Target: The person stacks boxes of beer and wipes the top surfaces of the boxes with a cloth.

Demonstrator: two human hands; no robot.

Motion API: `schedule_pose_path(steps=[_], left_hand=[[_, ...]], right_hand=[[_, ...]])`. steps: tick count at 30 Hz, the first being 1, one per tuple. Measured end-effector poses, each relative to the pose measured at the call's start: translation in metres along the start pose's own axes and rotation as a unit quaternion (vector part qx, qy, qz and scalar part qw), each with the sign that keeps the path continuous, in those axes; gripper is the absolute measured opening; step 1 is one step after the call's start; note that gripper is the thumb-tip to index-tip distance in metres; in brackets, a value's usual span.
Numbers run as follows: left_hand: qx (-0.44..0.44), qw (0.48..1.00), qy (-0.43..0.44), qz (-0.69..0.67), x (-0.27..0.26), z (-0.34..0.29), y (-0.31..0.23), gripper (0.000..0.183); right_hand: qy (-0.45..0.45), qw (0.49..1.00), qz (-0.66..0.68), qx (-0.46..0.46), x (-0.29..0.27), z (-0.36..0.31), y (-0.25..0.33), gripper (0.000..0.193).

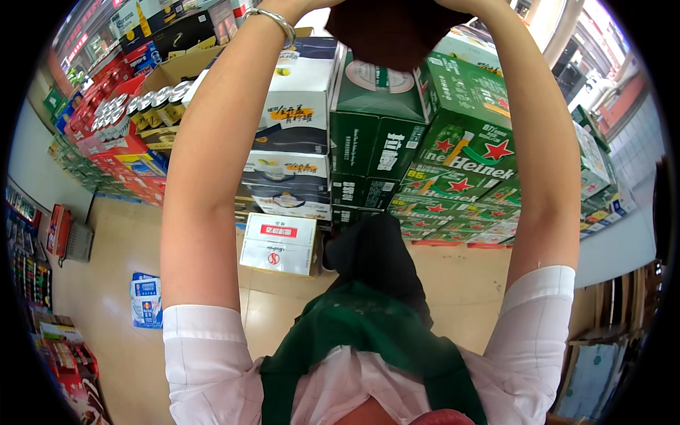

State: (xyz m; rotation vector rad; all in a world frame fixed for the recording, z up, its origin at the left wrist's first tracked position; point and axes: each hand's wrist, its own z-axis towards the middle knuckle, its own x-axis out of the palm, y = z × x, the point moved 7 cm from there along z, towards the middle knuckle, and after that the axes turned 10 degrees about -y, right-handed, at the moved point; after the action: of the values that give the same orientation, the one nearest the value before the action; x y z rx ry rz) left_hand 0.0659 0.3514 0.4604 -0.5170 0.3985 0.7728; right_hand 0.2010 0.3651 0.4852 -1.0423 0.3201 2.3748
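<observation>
Both forearms rise from the lower edge toward twelve o'clock, lifted overhead. The left hand (294,6) is cut off at the top rim, only the wrist and a silver bracelet (273,20) showing, so whether its fingers are spread or closed cannot be told. The right hand (464,6) is likewise lost at the rim, and its grip cannot be told either. Between the two wrists, at twelve o'clock, sits a dark brown object (389,32), blurred and close to the camera; both hands appear to meet at its upper edges.

Beyond the arms, stacked green beer cartons (460,152) fill the one to two o'clock area, with white and dark cartons (290,163) just beside them at their left. A white box (278,243) stands on the tan floor (113,269) near the centre. Open trays of cans (142,106) lie at ten o'clock. A blue package (146,299) lies flat on the floor at eight o'clock. The person wears a white short-sleeved shirt and a green apron (368,333).
</observation>
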Motion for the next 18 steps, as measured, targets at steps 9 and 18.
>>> schedule_pose_path(steps=[9, 18], left_hand=[[0.008, 0.962, 0.262, 0.077, 0.087, -0.091, 0.041, 0.031], [-0.012, 0.972, 0.116, 0.202, 0.136, -0.11, 0.073, 0.058]], right_hand=[[0.289, 0.953, -0.023, 0.088, 0.137, -0.109, -0.02, 0.065], [0.208, 0.951, -0.085, 0.21, 0.25, -0.094, -0.063, 0.072]])
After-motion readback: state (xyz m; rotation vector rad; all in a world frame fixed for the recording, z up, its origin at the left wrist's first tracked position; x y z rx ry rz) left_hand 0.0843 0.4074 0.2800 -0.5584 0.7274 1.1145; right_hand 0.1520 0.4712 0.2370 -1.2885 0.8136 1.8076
